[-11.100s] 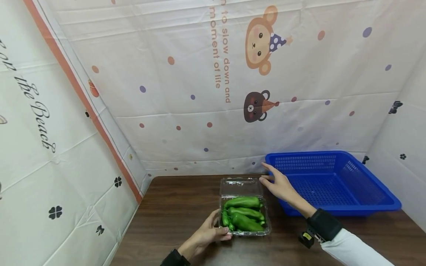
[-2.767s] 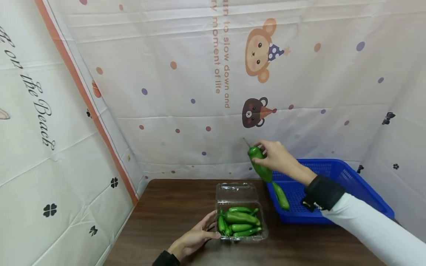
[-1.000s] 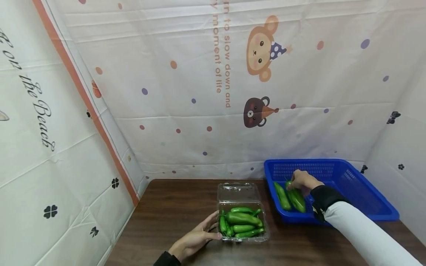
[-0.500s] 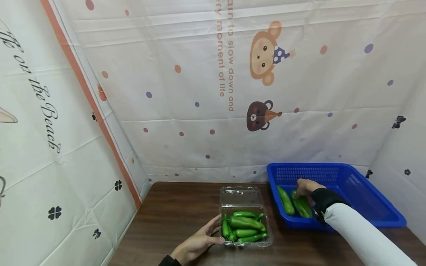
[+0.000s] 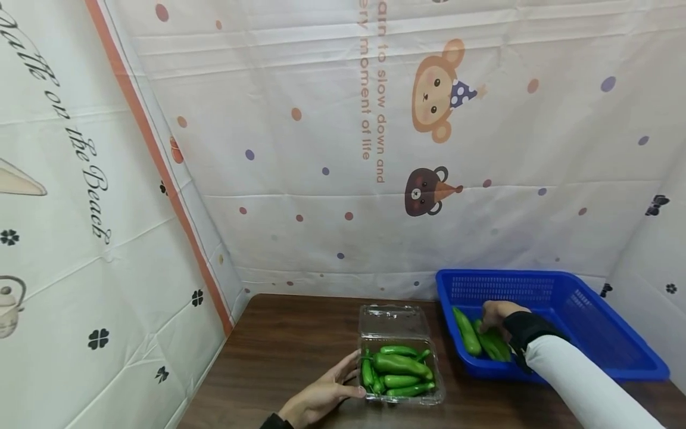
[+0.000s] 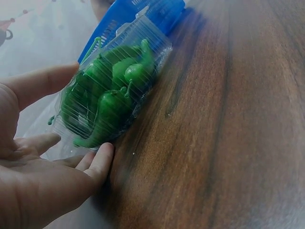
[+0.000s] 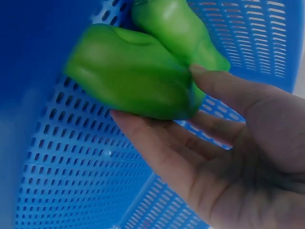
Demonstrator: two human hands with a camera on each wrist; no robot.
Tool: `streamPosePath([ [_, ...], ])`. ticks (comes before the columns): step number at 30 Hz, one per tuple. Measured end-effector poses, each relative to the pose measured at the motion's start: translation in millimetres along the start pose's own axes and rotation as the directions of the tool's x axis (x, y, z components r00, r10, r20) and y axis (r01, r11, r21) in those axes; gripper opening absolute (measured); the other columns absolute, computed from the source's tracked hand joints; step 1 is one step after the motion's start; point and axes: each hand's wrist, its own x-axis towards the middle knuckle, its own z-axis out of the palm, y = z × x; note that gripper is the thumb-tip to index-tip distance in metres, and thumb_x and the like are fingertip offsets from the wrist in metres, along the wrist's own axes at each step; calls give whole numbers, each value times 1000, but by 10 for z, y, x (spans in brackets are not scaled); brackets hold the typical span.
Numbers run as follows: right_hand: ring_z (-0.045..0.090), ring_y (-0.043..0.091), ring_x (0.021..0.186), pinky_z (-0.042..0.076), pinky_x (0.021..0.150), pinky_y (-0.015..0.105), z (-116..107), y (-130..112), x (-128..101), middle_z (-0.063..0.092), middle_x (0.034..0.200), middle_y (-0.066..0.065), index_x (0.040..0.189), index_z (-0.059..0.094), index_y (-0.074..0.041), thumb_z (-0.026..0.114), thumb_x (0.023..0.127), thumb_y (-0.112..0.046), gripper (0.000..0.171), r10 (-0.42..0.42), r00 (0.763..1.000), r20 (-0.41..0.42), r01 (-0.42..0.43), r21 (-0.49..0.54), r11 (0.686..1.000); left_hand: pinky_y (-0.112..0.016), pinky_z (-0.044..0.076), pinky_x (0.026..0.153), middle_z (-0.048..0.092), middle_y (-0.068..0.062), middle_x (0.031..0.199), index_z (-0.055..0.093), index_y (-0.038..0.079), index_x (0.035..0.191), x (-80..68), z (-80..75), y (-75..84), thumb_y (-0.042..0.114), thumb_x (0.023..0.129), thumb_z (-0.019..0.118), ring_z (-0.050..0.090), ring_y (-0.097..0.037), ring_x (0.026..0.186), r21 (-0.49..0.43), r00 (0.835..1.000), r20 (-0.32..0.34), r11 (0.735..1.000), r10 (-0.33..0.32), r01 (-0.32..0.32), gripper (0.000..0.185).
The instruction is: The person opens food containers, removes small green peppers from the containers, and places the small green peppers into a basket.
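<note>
In the right wrist view the picture's top edge cuts off the farther green pepper [image 7: 183, 33]; the right hand [image 7: 228, 157] runs past the right edge.

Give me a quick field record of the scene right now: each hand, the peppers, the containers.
left hand: fingers straight, resting against the near left side of the clear clamshell box
right hand: inside the blue basket, thumb and fingers round a green pepper
clamshell box: lid open, several green peppers inside, on the wooden table
blue basket: right of the box, holds two peppers at its left end
second pepper: lies beside the held one, untouched
</note>
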Motion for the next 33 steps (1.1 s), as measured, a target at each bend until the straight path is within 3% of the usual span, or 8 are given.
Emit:
streamPosePath([
  [4,68,53,105,62,85,54,19,3,-42,54,125,47,135,39,28,59,100,-4,51,7,999,49,-12,104,994,-66,23,123,13,-26,169,18,17,165,3,7,4,10,96,69,12,-50,155,5,1000,-5,1000,0,0,86],
  [7,70,50,101,63,84,52,-15,-17,-47,55,123,47,135,38,27,59,101,-7,52,21,999,50,-26,94,995,-66,24,123,13,-26,169,19,17,165,2,8,10,10,96,69,12,-50,155,5,1000,-10,1000,1,-1,86],
  [15,72,38,89,64,75,49,-257,-245,-131,67,104,29,135,50,19,59,103,-18,49,-76,997,-31,73,-79,994,-65,25,122,12,-24,170,17,17,166,4,-8,39,9,96,69,12,-49,155,10,1000,3,1000,14,-14,87],
  [22,67,27,77,56,61,36,-455,-751,-367,68,110,27,132,58,12,63,101,-23,47,-204,964,-170,153,-276,949,-59,30,123,9,-25,170,16,19,166,-2,-46,107,11,97,70,10,-50,155,5,1000,31,1000,5,-5,87],
  [28,69,31,87,57,72,45,-233,-1194,-529,70,113,22,127,67,2,69,97,-26,41,-347,911,-223,252,-364,896,-60,30,123,11,-25,170,16,18,166,-9,-27,90,8,96,70,12,-49,155,0,1000,23,1000,3,-3,88],
  [33,67,20,77,54,61,34,202,-1453,-622,73,101,10,119,72,-6,77,92,-25,33,-449,866,-219,350,-376,858,-60,31,122,11,-26,169,16,18,166,-14,2,52,10,97,69,12,-50,155,-1,1000,26,1000,-7,7,87],
])
